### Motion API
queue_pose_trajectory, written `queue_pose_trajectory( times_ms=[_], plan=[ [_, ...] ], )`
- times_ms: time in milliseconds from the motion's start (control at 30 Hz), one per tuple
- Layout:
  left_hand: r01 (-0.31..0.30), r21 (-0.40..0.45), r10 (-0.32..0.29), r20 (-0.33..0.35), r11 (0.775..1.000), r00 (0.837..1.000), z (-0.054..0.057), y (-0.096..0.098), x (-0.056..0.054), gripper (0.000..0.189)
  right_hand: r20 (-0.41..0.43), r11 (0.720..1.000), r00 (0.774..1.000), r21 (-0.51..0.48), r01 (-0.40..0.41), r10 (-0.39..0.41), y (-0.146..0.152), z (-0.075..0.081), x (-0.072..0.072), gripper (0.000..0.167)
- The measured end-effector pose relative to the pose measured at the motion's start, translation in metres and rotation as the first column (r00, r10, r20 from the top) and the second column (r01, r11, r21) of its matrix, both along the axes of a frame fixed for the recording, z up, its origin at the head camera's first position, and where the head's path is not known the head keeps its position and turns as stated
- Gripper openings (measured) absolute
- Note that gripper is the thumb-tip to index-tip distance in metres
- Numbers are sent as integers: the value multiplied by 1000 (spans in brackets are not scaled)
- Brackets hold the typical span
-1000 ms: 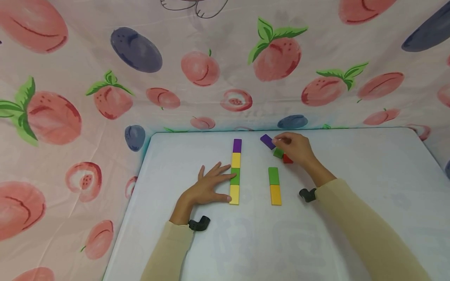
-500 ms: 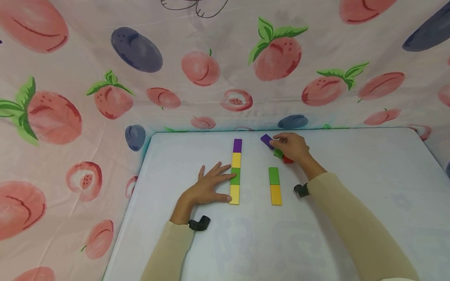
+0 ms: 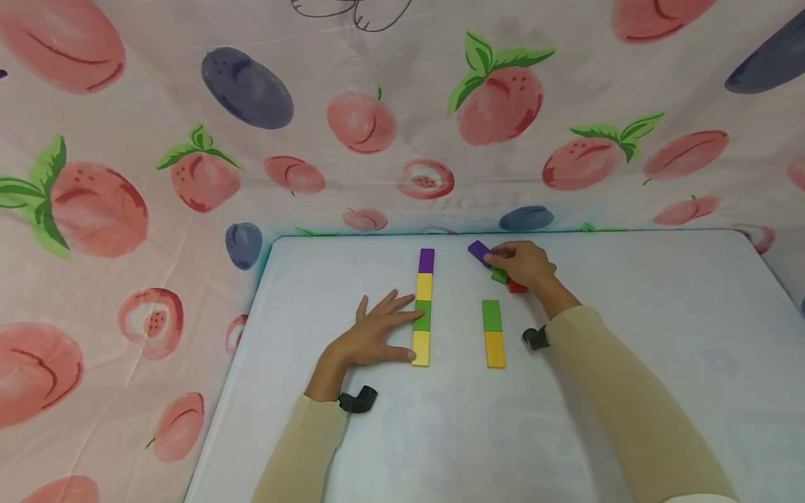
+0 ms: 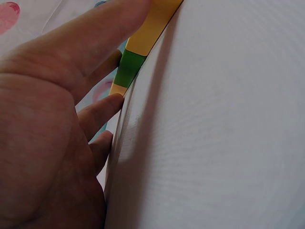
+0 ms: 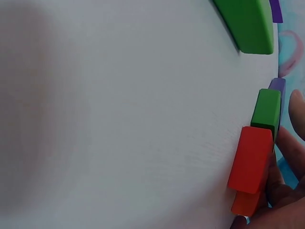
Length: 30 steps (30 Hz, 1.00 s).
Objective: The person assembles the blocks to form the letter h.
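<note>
My left hand (image 3: 367,339) lies at the left side of a straight column, fingers spread. Its thumb touches the near yellow block (image 3: 421,356) and a fingertip rests on the green block (image 3: 422,325); a second yellow block (image 3: 424,285) and a purple block (image 3: 426,260) continue the column away from me. Farther right, my right hand (image 3: 527,265) pinches the end of another purple block (image 3: 478,250) with thumb and finger. Beside that hand, a small green block (image 3: 499,276), a red block (image 5: 251,157) and an orange block (image 5: 245,203) form a slanting row, partly hidden in the head view.
A shorter column, a green block (image 3: 492,314) with a yellow-orange block (image 3: 495,351) below it, stands between the hands. All lies on a white table (image 3: 453,440); a fruit-patterned cloth (image 3: 295,202) hangs behind its far edge and left side.
My right forearm and wrist have shifted left, while the fingertips stay by the purple block. The left hand and the blocks keep their places; the head view shifts slightly.
</note>
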<state>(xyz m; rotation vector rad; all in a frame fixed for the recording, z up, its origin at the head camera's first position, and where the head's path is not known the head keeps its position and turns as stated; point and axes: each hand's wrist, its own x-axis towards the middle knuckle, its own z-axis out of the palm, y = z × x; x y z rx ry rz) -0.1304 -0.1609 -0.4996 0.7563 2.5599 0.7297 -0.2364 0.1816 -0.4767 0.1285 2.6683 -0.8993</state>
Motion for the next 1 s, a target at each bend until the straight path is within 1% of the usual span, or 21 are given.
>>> queue_pose_trajectory(
  times_ms=[467, 667, 867, 1000],
  plan=[
    [-5, 8, 5, -10, 1000, 1000, 2, 1, 2, 79, -20, 998, 1000, 59, 21, -20, -4, -6, -2, 50],
    [-7, -1, 7, 2, 1000, 1000, 4, 2, 2, 80, -33, 998, 999, 56, 16, -14, -4, -6, 0, 49],
    [-9, -4, 9, 4, 1000, 1000, 4, 1, 2, 81, -59, 999, 998, 29, 25, -23, -6, -4, 2, 44],
    [-9, -3, 9, 2, 1000, 1000, 3, 2, 2, 80, -59, 999, 997, 16, 41, -41, -7, -2, 3, 40]
  ],
)
